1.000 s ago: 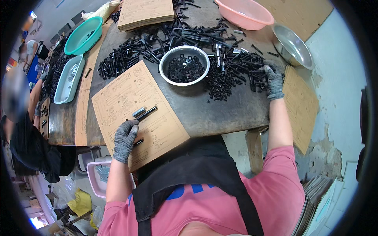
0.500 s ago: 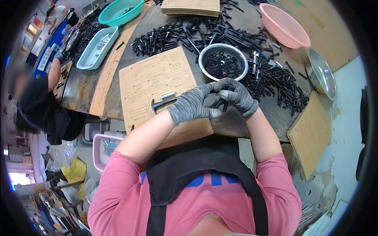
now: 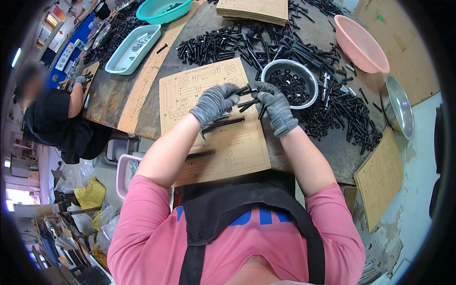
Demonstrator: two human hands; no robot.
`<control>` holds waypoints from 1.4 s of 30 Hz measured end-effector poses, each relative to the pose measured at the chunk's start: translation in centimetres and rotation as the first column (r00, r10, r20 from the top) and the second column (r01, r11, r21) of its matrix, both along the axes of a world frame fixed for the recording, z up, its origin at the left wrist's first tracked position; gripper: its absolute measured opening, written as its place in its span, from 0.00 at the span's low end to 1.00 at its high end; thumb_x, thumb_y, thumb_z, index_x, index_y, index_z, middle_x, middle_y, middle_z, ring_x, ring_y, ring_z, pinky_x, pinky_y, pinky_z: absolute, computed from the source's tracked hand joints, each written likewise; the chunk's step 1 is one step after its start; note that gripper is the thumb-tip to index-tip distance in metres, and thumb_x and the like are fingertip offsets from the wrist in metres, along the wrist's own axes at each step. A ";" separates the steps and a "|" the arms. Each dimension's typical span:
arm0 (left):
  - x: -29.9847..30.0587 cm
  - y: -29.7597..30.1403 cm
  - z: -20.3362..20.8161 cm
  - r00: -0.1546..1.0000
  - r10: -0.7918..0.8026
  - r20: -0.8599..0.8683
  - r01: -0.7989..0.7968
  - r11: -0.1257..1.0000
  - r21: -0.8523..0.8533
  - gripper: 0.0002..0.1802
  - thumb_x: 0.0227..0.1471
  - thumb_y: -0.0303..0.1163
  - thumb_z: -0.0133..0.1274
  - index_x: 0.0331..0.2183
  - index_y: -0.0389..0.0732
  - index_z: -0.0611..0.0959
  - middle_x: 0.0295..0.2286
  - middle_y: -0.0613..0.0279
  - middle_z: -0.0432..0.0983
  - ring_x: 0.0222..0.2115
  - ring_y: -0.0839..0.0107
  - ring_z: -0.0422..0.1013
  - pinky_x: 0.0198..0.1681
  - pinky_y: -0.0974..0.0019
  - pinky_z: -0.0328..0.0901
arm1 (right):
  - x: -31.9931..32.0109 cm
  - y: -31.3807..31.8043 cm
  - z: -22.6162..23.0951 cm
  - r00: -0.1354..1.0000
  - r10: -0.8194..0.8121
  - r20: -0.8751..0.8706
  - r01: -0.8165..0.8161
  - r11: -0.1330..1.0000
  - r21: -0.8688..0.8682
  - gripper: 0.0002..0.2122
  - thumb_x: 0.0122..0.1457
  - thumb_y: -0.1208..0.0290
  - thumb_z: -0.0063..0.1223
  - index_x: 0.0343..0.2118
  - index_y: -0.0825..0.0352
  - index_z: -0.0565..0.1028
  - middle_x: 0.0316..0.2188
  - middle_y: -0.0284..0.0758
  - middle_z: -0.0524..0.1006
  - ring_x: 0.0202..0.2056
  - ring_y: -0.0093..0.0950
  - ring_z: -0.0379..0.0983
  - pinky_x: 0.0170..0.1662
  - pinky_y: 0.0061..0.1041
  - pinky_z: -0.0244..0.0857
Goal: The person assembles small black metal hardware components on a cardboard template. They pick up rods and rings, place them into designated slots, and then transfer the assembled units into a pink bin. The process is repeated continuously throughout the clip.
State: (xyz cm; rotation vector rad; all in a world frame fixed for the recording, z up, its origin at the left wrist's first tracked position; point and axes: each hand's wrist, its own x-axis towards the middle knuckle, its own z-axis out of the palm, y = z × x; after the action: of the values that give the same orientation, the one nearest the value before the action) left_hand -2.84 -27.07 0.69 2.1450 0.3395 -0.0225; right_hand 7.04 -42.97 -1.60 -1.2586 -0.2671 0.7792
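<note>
At a worktable strewn with dark hardware, a slim black bolt (image 3: 243, 90) is pinched in the fingertips of a gloved left hand (image 3: 216, 102), while a small bunch of black bolts (image 3: 249, 104) is gripped in the gloved right hand (image 3: 275, 107). Both sets of fingers are curled in with little gap showing; how many pieces are hidden in the right glove cannot be told. The pinched bolt is held above the upper right part of a printed cardboard sheet (image 3: 247, 161), its long axis laid crosswise from the left fingertips toward the right hand. The bunch is fanned out: one shank is pointed back to the left, just below the pinched bolt, and another is angled down toward the wearer. Whether the two groups are touching cannot be made out. Beneath the left wrist, a long black piece with a hooked end (image 3: 228, 123) is laid almost crosswise on the sheet, nearer the left hand. Beyond the right hand, and just beside it, a metal bowl (image 3: 315, 90) of black washers (image 3: 287, 85) is set, with a heap of loose bolts (image 3: 342, 121) spread farther right.
</note>
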 end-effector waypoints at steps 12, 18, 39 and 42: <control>2.1 6.1 -3.4 0.992 -0.042 -0.119 0.112 0.735 0.669 0.14 0.45 0.37 0.49 0.37 0.46 0.77 0.30 0.53 0.74 0.32 0.55 0.70 0.36 0.58 0.64 | 0.9 6.0 -2.7 0.971 -0.187 -0.148 0.184 0.982 -0.029 0.11 0.48 0.82 0.48 0.37 0.70 0.68 0.25 0.37 0.73 0.15 0.19 0.66 0.15 0.12 0.61; 2.8 7.7 -4.7 0.891 0.293 0.346 -0.072 0.845 -0.530 0.15 0.47 0.33 0.52 0.39 0.43 0.77 0.37 0.65 0.72 0.37 0.72 0.67 0.42 0.70 0.60 | 0.0 6.6 -3.4 0.995 -0.066 -0.078 0.048 0.975 -0.216 0.13 0.52 0.80 0.41 0.42 0.68 0.66 0.34 0.36 0.73 0.16 0.19 0.66 0.17 0.14 0.62; 1.8 6.7 -4.9 0.999 -0.035 -0.007 0.034 0.860 0.510 0.20 0.41 0.34 0.57 0.40 0.43 0.76 0.36 0.53 0.70 0.38 0.57 0.67 0.43 0.62 0.62 | 2.9 -16.9 -7.0 0.821 -0.112 0.559 0.379 0.839 -0.389 0.10 0.49 0.80 0.46 0.36 0.68 0.70 0.31 0.33 0.72 0.33 0.23 0.66 0.40 0.21 0.61; 2.5 5.1 -4.6 1.000 -0.014 0.020 0.001 0.848 0.530 0.20 0.41 0.35 0.56 0.40 0.44 0.76 0.35 0.53 0.70 0.37 0.57 0.68 0.43 0.63 0.62 | 3.2 -17.6 -7.7 0.803 -0.147 0.578 0.420 0.827 -0.373 0.09 0.49 0.80 0.46 0.35 0.69 0.70 0.31 0.34 0.72 0.34 0.23 0.66 0.42 0.21 0.60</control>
State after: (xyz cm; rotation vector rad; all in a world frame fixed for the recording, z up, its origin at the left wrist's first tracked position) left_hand -0.35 -21.96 -3.89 2.6959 0.3526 0.1046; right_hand 10.22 -60.54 -9.26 -1.9469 -0.3168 0.2017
